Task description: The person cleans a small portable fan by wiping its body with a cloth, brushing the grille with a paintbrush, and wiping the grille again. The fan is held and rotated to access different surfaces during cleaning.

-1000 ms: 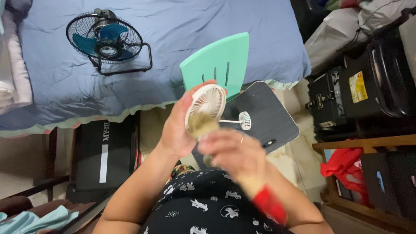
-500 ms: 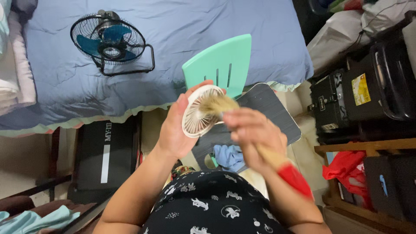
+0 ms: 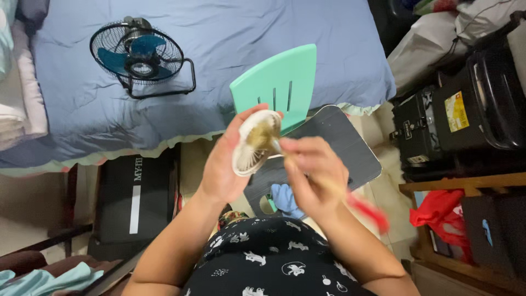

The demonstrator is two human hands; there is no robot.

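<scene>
My left hand (image 3: 224, 164) holds a small white round hand fan (image 3: 255, 143) up in front of me, its grille tilted toward my right. My right hand (image 3: 309, 175) grips a paintbrush with a red handle (image 3: 368, 211). The brush's tan bristles rest against the fan's grille. The handle end is blurred with motion.
A mint green chair (image 3: 279, 87) and a dark grey board (image 3: 334, 148) lie below my hands, with a blue cloth (image 3: 284, 198) under them. A black floor fan (image 3: 137, 55) stands on the blue bed (image 3: 219, 33). Black cases (image 3: 471, 109) and a red bag (image 3: 438, 211) sit on the right.
The brush has moved across the fan's grille and my right hand has shifted down slightly. My left hand has turned the fan a little.
</scene>
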